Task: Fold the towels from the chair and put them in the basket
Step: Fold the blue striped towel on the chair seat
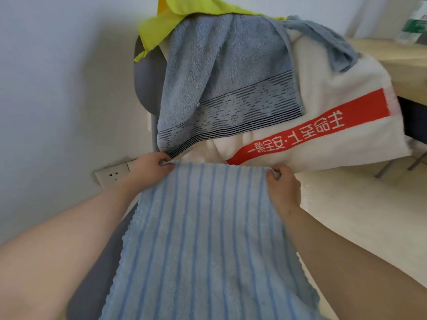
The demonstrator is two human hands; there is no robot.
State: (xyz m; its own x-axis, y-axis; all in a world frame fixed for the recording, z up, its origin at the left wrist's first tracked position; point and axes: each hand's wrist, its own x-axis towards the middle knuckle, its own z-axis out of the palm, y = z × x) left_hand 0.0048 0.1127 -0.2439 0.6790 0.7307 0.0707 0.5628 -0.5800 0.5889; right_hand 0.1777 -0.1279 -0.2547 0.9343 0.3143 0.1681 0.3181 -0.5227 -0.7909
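A light blue striped towel (203, 229) lies stretched toward me over the seat of a grey chair (147, 72). My left hand (150, 168) pinches its far left corner and my right hand (283, 184) pinches its far right corner. Over the chair's back hang a grey-blue towel with a dark patterned band (221, 75), a white towel with a red printed stripe (323, 125), a yellow cloth (171, 21) on top and another grey-blue cloth (328, 40) at the right. No basket is in view.
A pale wall (57, 77) with a socket (113, 174) stands to the left. A light wooden desk (397, 63) with a white and green package (416, 24) is at the right. The pale floor (358, 215) shows at the right of the chair.
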